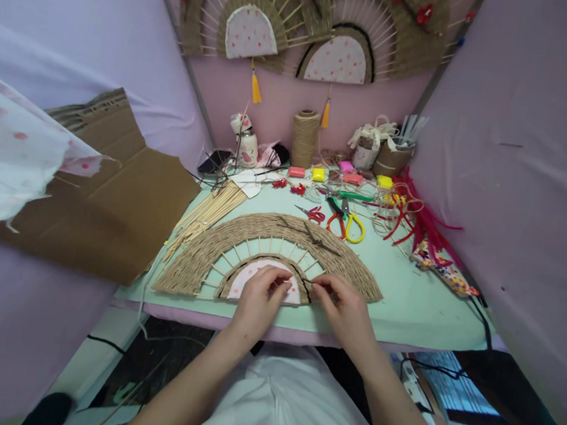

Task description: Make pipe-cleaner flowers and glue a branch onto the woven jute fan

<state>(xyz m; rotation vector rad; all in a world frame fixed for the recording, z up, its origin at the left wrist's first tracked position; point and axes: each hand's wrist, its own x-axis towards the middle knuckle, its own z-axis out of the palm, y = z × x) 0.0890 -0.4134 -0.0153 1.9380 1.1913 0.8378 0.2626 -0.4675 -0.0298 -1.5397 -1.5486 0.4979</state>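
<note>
A half-round woven jute fan (266, 237) lies flat on the mint table (418, 302), with wooden sticks showing between its woven bands. Its centre is a pale pink dotted fabric half-circle (249, 276) edged by a dark cord. My left hand (260, 298) rests on that fabric centre with the fingers curled down. My right hand (340, 303) sits at the right end of the inner arch, fingertips pinched on the dark cord (308, 285) there. The two hands are close together near the table's front edge.
Loose wooden sticks (209, 212) lie left of the fan. Behind it are red scissors (313, 213), yellow-handled scissors (354, 226), green pliers (351, 196), clay blocks (318, 174), a twine spool (304, 137), red pipe cleaners (415, 217). Cardboard (112, 205) leans at left. Finished fans (322, 32) hang on the wall.
</note>
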